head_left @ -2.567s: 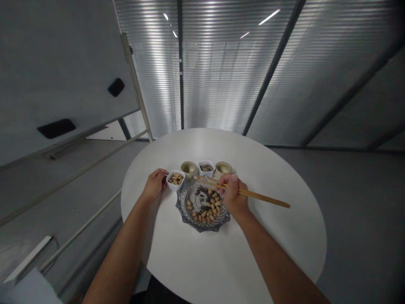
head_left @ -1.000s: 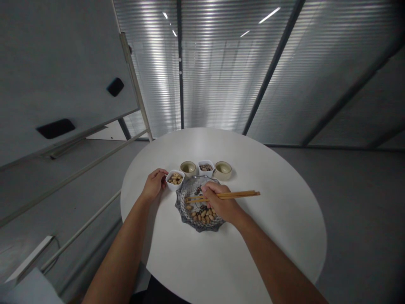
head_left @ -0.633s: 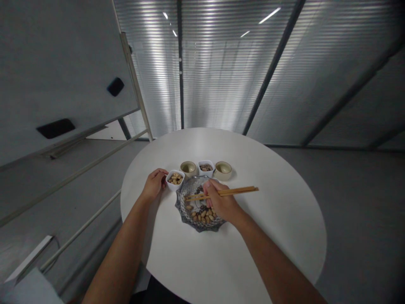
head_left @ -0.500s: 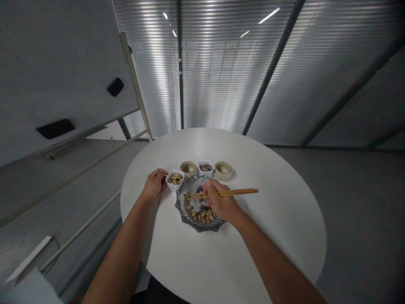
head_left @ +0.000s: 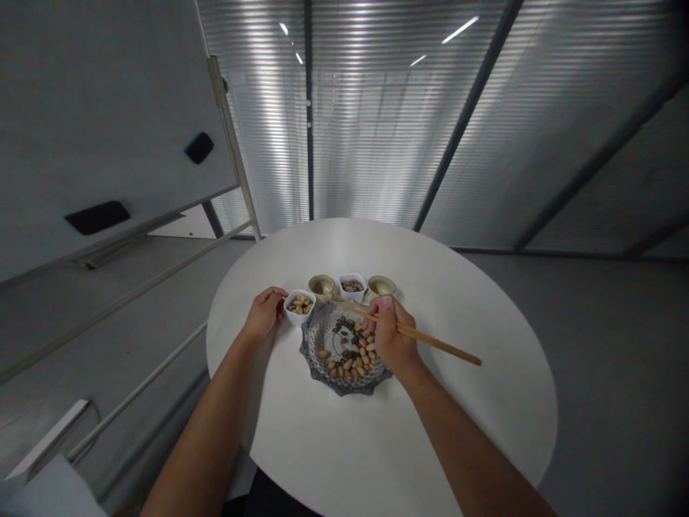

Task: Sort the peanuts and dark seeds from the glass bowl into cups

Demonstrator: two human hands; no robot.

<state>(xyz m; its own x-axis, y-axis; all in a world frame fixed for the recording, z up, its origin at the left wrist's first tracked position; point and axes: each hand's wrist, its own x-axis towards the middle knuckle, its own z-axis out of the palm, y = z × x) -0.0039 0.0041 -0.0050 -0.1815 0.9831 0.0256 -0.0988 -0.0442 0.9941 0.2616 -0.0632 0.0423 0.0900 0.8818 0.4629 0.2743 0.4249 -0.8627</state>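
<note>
Clear glass, grey in this light and pointed around its rim, makes up the dish point(head_left: 344, 388) that sits in front of me on the white tabletop point(head_left: 344, 452). Inside it, pale nuts point(head_left: 349, 365) lie mostly along the near and right sides, with dark seeds point(head_left: 355, 347) scattered among and beyond them.

My right hand point(head_left: 395, 334) is closed around a pair of chopsticks point(head_left: 438, 345), gripping them over the right side of the dish. Their thick ends slant out to the right, above the bare tabletop; their thin tips point left, over the dish's far rim and near the left cup point(head_left: 321, 285). Whether the tips pinch anything is too small to tell.

My left hand point(head_left: 265, 314) has its fingers bent against the outer side of the near bowl point(head_left: 298, 320), which is white and holds more pale nuts. I can't tell if they grip it or only rest there.

Behind the dish, the left cup, the far bowl point(head_left: 354, 296) and the right cup point(head_left: 382, 286) stand in a row. Both cups are greenish inside; the far bowl, white as well, holds brown seeds point(head_left: 352, 286).
</note>
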